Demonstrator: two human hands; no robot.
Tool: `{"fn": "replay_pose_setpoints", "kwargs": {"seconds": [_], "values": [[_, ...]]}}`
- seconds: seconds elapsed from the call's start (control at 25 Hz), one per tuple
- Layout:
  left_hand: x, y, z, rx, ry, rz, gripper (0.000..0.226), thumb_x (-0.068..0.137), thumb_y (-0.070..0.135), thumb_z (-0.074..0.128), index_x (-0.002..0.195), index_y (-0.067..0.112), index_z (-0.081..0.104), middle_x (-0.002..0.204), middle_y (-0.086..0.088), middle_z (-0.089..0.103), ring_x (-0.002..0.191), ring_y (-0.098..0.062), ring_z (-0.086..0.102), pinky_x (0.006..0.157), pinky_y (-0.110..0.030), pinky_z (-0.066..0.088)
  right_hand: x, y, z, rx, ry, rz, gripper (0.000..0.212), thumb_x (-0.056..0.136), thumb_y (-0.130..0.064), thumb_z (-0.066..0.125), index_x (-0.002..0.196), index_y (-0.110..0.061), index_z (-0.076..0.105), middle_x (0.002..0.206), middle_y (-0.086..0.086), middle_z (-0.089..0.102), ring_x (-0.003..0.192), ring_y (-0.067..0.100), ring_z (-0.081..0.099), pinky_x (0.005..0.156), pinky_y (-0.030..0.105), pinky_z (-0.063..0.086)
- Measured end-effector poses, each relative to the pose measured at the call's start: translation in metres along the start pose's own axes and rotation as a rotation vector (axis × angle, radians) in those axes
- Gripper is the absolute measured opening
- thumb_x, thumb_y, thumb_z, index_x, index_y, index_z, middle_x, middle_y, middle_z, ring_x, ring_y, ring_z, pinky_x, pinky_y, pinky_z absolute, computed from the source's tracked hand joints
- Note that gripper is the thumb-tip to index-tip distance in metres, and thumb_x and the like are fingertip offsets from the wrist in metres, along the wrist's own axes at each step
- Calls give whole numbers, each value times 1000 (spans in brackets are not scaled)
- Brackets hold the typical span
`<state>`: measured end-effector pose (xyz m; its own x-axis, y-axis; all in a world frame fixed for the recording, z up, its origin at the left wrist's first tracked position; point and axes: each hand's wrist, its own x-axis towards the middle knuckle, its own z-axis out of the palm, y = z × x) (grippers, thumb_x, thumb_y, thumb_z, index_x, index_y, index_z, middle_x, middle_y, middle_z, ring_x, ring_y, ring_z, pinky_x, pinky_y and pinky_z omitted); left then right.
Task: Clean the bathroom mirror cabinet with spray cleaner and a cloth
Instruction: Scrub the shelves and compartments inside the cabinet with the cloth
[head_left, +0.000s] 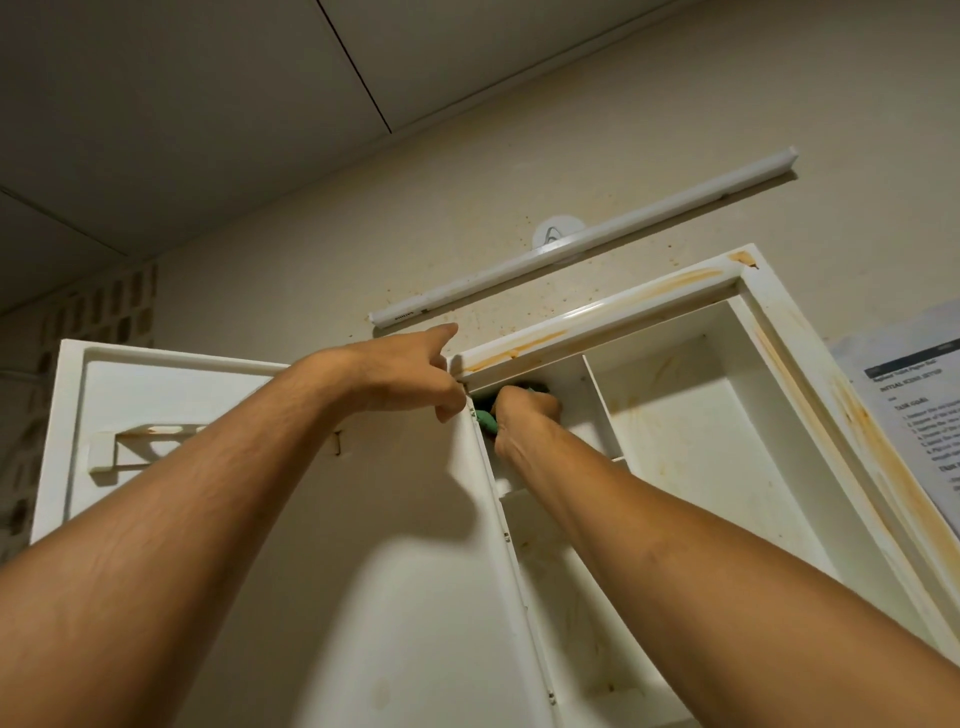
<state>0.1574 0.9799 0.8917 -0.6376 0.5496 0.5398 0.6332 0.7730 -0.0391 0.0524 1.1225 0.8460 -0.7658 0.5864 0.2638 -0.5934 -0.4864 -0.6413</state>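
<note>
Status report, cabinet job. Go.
Left hand gripping cabinet top corner. Right hand shut on green cloth, top-left compartment. Orange stains remain. Nothing blocking.

An open white cabinet (810, 395) seen from below. Its right compartment (691, 415) is bare and open to reach. The narrow left compartment is filled at the top by the right hand (524, 415) and a green cloth (485, 420). The left hand (410, 379) grips the swung-out door (260, 519), which blocks the left side.
</note>
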Motion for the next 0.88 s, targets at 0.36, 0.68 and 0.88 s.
{"fn": "replay_pose_setpoints", "kwargs": {"seconds": [0.36, 0.68, 0.88], "values": [[0, 0, 2, 32, 6, 7, 107, 84, 22, 72, 164, 34, 3, 164, -7, 34, 143, -25, 40, 118, -45, 38, -8, 7, -6, -6, -67, -69, 53, 68, 18, 64, 116, -5, 57, 103, 14, 71, 89, 32, 72, 72, 45, 64], [0, 2, 0, 30, 5, -11, 104, 88, 14, 70, 164, 32, 2, 158, -4, 44, 141, -21, 41, 120, -44, 34, -6, 16, -11, -372, 118, -361, 44, 85, 3, 67, 125, -7, 52, 123, 12, 66, 111, 33, 65, 90, 37, 52], [0, 3, 1, 34, -10, -10, 103, 89, 14, 70, 164, 30, 1, 161, -7, 39, 144, -24, 39, 121, -45, 34, -5, 18, -15, -565, 162, -424, 41, 86, -14, 73, 122, -12, 53, 114, 7, 69, 103, 31, 68, 75, 33, 45]]}}
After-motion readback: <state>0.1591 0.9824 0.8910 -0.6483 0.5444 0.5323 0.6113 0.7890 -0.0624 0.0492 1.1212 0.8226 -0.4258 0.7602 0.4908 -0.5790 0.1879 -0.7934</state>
